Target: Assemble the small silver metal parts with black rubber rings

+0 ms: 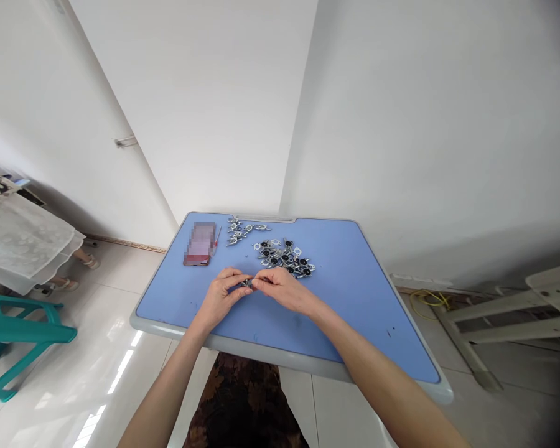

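Near the middle of the blue table (336, 311), my left hand (223, 295) pinches a small metal part (245, 283) between thumb and fingers. My right hand (280, 287) meets it from the right, its fingertips closed at the part's right end; what they grip is too small to name. Just beyond my right hand lies a pile of metal parts with round black pieces (285, 257). A smaller group of metal parts (236, 235) rests near the table's far edge.
A phone (200, 244) lies at the table's far left, with a thin screwdriver-like tool (216, 239) beside it. A green stool (25, 320) and another person's feet (68, 284) are at left. A metal frame (504, 305) and yellow cable (427, 302) are at right.
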`<state>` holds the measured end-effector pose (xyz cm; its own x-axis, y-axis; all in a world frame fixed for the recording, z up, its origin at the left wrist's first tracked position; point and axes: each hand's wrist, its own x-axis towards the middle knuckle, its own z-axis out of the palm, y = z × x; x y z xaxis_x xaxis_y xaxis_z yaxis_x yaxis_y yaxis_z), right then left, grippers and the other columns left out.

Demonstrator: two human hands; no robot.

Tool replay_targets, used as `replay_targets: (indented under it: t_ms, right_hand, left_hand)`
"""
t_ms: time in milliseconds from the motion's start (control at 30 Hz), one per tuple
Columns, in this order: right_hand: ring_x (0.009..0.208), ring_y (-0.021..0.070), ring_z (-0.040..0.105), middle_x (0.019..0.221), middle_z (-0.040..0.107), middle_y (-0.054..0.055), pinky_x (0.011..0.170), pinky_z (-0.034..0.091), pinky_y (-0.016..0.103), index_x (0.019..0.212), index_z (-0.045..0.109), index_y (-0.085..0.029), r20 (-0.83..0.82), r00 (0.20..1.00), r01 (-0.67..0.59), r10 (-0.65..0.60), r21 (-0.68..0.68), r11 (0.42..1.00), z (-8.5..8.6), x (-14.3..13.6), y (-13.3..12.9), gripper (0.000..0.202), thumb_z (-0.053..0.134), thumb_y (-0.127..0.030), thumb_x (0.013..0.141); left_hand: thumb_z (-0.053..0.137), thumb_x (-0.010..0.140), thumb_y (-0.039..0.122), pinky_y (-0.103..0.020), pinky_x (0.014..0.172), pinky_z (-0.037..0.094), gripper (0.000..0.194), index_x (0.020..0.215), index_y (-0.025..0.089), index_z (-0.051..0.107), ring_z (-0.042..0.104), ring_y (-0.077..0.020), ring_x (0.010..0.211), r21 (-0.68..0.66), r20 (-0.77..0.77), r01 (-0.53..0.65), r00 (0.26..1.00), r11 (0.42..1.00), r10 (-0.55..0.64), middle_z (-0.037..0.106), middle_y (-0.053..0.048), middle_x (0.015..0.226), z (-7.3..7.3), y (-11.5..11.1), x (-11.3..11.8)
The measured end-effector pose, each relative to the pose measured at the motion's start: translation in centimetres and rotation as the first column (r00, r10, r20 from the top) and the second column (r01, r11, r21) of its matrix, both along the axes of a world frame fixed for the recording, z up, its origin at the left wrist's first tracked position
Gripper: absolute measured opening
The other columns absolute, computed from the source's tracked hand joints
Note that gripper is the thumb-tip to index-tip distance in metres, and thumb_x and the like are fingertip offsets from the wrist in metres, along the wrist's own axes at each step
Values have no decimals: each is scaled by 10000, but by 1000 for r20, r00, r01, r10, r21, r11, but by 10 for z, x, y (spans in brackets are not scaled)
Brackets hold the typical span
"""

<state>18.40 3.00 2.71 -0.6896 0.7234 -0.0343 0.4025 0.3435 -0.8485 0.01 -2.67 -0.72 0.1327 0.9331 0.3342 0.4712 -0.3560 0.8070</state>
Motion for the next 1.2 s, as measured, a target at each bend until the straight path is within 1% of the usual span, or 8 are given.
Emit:
replay_targets:
  t_ms: [100,233,400,633,833,933,1100,1200]
  right_hand:
    - [517,90,362,552,423,-44,500,252,231,607,514,-166,-10,1000,29,-29,1,1000,-1,-2,0,290,447,-329,838]
    - [496,92,364,534,423,-44,486,255,229,661,575,-162,-47,993,104,-106,-40,994,-1,-3,-1,250,440,-300,820]
    - [476,93,356,516,419,-49,465,261,226,699,596,-165,-134,979,141,-156,-115,983,-4,-5,-1,259,458,-349,819]
    - [455,87,351,477,415,-53,456,273,231,647,571,-160,-204,956,156,-212,-261,953,-8,-10,-1,258,494,-365,784]
    - [423,72,314,443,375,-66,432,241,231,623,553,-161,-233,938,158,-257,-372,915,-3,-12,-2,257,528,-385,745]
    - [421,69,306,440,376,-65,424,228,230,620,550,-161,-229,939,156,-258,-383,910,-2,-12,-3,260,532,-392,738]
    - [425,68,311,446,380,-64,427,234,226,622,540,-160,-231,943,142,-240,-372,917,-3,-12,-2,270,520,-395,754]
    - [439,75,327,461,387,-60,443,251,225,638,548,-157,-199,960,125,-198,-328,936,-5,-10,0,275,493,-387,779]
  left_hand:
    - [582,864,381,-328,862,459,289,1081,219,682,568,-202,963,-17,-4,27,1000,999,-27,624,-69,1006,2,0,0]
    - [577,870,367,-341,912,440,314,1146,237,648,551,-203,1002,-18,3,38,999,999,-38,599,-66,1031,2,-1,0]
    - [560,880,354,-336,946,428,348,1211,253,604,540,-200,1039,-41,25,39,999,998,-38,552,-67,1095,3,-1,0]
    - [534,893,326,-329,881,454,349,1221,223,595,565,-196,976,-88,73,81,995,993,-75,584,-75,1089,6,-3,1]
    - [575,859,339,-307,796,480,377,1213,215,606,567,-192,926,-161,218,142,970,977,-105,573,-83,1084,3,-2,1]
    - [594,842,351,-305,786,485,385,1198,205,619,564,-191,910,-191,264,163,958,968,-110,578,-86,1073,3,-2,0]
    - [614,827,355,-305,737,504,391,1187,203,627,565,-160,805,-226,333,195,936,954,-112,576,-84,1074,6,-3,-1]
    - [593,844,334,-314,747,507,378,1198,207,617,573,-162,808,-210,299,194,946,958,-126,573,-79,1064,5,-3,-1]
